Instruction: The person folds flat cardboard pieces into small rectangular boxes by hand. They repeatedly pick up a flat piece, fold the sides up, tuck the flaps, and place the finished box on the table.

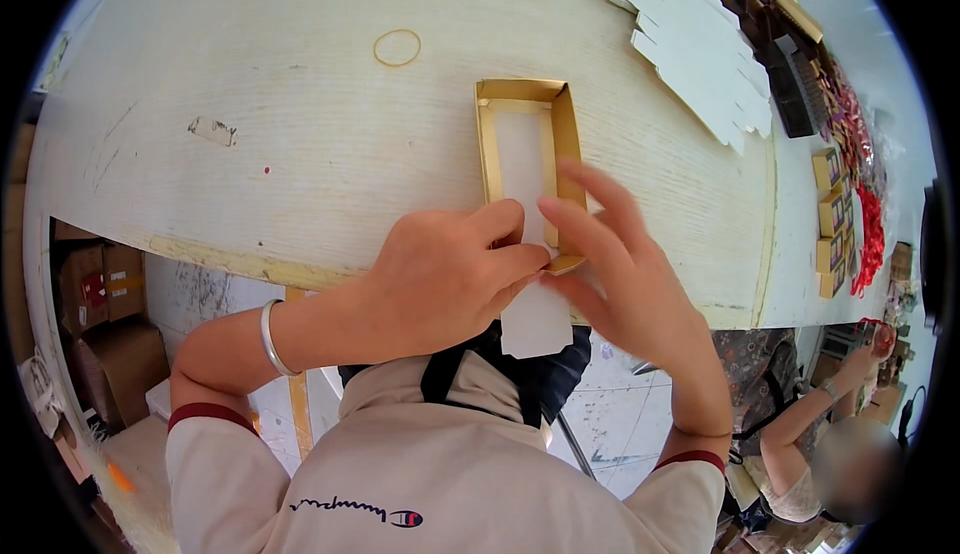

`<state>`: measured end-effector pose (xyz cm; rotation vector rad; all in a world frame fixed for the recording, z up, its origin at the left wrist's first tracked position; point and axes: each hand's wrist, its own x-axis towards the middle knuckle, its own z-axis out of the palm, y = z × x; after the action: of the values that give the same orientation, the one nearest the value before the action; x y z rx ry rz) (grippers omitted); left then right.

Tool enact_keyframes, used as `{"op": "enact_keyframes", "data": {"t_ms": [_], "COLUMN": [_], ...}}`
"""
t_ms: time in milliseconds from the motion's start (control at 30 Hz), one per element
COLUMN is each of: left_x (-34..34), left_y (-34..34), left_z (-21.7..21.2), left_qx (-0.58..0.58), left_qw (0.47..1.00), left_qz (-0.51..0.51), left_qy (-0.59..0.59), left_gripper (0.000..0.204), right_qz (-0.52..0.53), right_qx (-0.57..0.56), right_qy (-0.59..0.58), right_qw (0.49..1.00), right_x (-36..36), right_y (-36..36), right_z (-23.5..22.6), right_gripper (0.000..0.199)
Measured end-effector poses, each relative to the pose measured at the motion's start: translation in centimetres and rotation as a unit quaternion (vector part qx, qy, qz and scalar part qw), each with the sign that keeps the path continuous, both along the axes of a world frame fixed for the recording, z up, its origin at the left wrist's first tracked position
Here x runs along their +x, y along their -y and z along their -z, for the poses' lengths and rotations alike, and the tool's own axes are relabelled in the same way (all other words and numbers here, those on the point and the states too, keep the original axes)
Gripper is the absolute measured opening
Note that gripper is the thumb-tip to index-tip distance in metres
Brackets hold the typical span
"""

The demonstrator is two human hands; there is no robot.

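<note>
A long, shallow gold cardboard box with a white inside lies on the table in front of me. Three of its walls stand up, and a white end flap sticks out past the table's edge toward me. My left hand is closed at the near end of the box, its thumb and fingers pinching the cardboard near the corner. Over the right wall, my right hand has its fingers spread and slightly blurred. Its thumb is close to the near right corner; whether it touches is hard to tell.
On the pale wooden table lies a rubber band. White flat cardboard blanks are stacked at the far right. Several small gold boxes and red shredded filler sit beyond. Another person works at the lower right.
</note>
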<state>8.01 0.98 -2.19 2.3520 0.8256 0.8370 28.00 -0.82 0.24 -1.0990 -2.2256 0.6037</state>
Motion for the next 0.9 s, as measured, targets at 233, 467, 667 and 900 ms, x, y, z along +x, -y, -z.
{"op": "enact_keyframes", "data": {"t_ms": [233, 467, 667, 900], "left_x": [-0.3, -1.5, -5.2, -4.9], "left_y": [-0.4, -1.3, -1.9, -0.8], "left_z": [0.6, -0.6, -2.9, -1.5], "left_qx": [-0.038, -0.102, -0.333, -0.266], "left_qw": [0.999, 0.993, 0.934, 0.957], "left_qz": [0.015, 0.053, 0.125, 0.025], "left_qy": [0.011, 0.024, 0.038, 0.112], "left_gripper": [0.010, 0.024, 0.038, 0.027], "right_qz": [0.003, 0.001, 0.059, 0.127], "right_qx": [0.258, 0.187, -0.093, -0.202], "right_qy": [0.138, -0.018, -0.143, -0.222], "right_qw": [0.956, 0.982, 0.984, 0.945], "right_x": [1.9, 0.0, -2.1, -4.8], "right_y": [5.7, 2.3, 0.9, 0.6], "right_z": [3.5, 2.3, -0.5, -0.7], "right_gripper": [0.032, 0.036, 0.021, 0.019]}}
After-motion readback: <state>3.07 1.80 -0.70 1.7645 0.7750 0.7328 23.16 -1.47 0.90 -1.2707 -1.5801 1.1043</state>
